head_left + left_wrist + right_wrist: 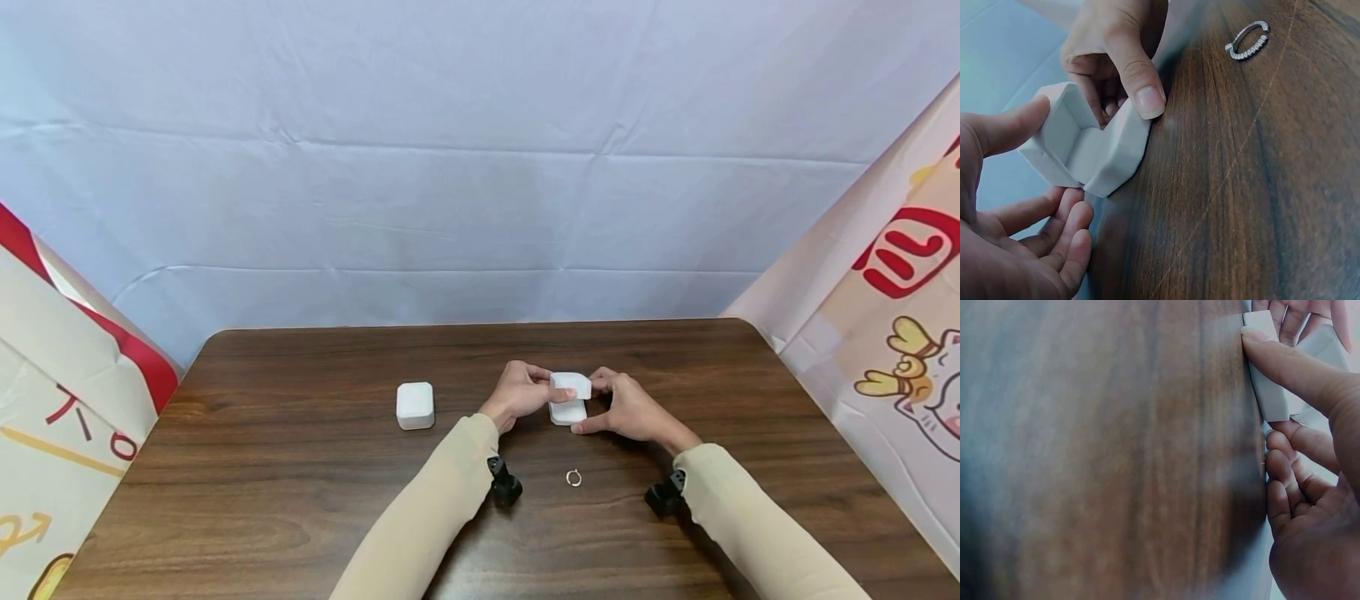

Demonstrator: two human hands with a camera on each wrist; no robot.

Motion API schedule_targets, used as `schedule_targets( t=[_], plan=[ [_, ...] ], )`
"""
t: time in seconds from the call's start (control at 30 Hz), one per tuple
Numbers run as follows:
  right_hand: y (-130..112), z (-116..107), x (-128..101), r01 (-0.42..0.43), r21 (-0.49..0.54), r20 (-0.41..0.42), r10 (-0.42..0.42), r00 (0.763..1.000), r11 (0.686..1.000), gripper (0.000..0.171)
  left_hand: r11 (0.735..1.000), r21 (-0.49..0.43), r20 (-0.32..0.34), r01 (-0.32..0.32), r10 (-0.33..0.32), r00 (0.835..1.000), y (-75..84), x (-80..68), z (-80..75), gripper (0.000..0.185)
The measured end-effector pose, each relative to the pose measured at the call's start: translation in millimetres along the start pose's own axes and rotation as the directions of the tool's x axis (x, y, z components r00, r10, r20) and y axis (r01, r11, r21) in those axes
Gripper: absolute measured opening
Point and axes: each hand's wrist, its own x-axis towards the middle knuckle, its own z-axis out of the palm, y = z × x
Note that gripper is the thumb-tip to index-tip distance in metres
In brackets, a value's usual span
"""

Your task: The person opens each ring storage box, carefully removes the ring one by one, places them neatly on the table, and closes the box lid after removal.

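Left hand (519,392) and right hand (628,408) gripping open white ring box (568,398); ring (573,477) at 6 o'clock on worktop (300,467).

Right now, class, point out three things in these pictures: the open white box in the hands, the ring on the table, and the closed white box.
open white box (1088,147), left wrist view, inner hollow.
ring (573,477), head view, its band.
closed white box (415,405), head view, lid top.
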Motion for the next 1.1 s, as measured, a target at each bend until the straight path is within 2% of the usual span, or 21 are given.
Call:
schedule_targets(
  t=[0.37,0.57,0.8,1.1],
  plan=[
    [-0.7,-0.2,-0.4,0.009,-0.010,0.001,-0.009,1.000,1.000,0.055,0.997,0.028,0.017,-0.075,0.075,0.997,-2.2,-2.3,-1.1,0.042],
    [-0.9,-0.6,-0.6,0.009,-0.008,0.006,-0.009,1.000,1.000,0.056,0.989,0.082,0.022,-0.126,0.124,0.992,-3.2,-4.7,-1.1,0.043],
    [-0.8,-0.4,-0.8,-0.001,-0.005,0.012,0.001,1.000,1.000,0.059,0.962,0.209,0.007,-0.176,0.179,0.984,-7.2,-6.9,0.6,0.044],
    [-1.3,-0.5,-0.9,0.001,-0.009,0.007,-0.001,1.000,1.000,0.057,0.933,0.292,-0.035,-0.209,0.229,0.973,-8.0,-8.9,3.0,0.051]
  ],
)
